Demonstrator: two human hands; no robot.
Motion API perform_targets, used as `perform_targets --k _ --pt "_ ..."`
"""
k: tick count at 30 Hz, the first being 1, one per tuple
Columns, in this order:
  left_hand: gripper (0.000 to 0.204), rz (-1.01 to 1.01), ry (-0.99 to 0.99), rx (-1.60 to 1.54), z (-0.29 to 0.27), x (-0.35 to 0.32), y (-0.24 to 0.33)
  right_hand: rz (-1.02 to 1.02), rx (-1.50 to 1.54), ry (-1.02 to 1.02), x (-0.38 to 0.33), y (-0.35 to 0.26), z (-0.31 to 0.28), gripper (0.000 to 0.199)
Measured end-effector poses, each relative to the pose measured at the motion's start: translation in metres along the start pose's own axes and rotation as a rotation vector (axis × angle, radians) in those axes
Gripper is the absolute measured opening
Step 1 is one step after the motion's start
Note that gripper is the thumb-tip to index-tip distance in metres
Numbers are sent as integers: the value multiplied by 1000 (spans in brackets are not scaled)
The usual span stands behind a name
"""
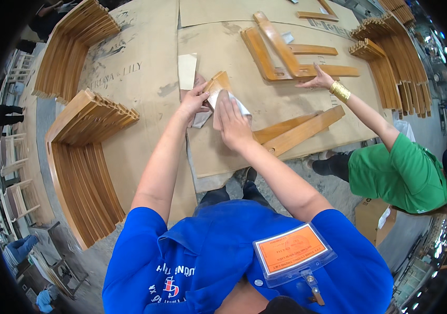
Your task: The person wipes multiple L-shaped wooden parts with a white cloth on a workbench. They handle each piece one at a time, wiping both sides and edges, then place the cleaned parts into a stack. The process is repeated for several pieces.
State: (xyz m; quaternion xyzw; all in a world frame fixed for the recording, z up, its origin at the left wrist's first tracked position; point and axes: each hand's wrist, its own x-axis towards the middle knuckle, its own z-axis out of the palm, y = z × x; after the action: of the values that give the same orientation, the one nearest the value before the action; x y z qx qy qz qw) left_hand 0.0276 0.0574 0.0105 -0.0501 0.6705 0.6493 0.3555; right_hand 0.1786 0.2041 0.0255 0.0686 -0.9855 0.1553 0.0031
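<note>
My left hand is closed on the edge of an orange-brown wooden piece. My right hand presses a pale cloth against that same piece, fingers together along it. Most of the wood under the cloth is hidden. Beside my left hand lie a greyish rag and a cream-coloured sheet. Just right of my right hand, a flat wooden bar rests over another one; I cannot tell whether either joins the held piece.
Stacks of bent wooden frames stand at left, far left and right. Several loose L-shaped pieces lie on the cardboard-covered table. A co-worker in green reaches a hand to them from the right.
</note>
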Motion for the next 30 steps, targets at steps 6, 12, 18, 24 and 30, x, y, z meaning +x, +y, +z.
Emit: perform_targets --k 6,12,18,24,30 --pt "43 68 101 -34 4 7 -18 33 20 -52 -71 -3 -20 66" --pt "36 159 169 -51 5 21 -26 48 127 -49 13 -3 2 62" --pt "37 24 54 -101 -6 10 -15 32 127 -29 58 4 9 56" --pt "34 -192 -145 -170 -33 15 7 170 -119 -310 -30 -9 -7 64" --pt "23 -256 -137 -244 -39 31 0 -99 -26 15 69 -12 20 65"
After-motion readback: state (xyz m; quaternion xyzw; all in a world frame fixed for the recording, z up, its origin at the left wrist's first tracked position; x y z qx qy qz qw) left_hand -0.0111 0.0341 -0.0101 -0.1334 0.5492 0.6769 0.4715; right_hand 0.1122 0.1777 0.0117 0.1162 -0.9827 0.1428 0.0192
